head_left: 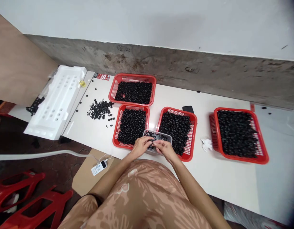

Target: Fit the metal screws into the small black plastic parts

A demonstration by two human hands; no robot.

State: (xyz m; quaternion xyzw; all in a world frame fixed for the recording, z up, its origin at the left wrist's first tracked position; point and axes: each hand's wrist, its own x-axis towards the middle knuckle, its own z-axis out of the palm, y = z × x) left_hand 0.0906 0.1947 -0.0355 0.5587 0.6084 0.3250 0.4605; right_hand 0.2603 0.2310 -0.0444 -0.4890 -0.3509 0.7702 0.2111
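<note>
My left hand [140, 147] and my right hand [165, 149] come together above a clear plastic container [170, 139] at the table's front edge. The fingers of both are pinched around something small and dark between them, too small to make out. Inside the container lie small black pieces and thin, shiny metal-looking bits [156, 136]. A red basket [115, 140] of small round black parts [132, 124] stands just left of the container. Another red basket [194, 127] with similar black parts [176, 127] stands to its right, close to my right hand.
A third red basket [132, 76] stands behind, a fourth [216, 140] at the right. Loose black parts [100, 109] are heaped left of the baskets. Further left lies a white foam block [56, 98]. A crumpled white scrap [206, 144] and dark flat object [188, 109] lie on the table [201, 175].
</note>
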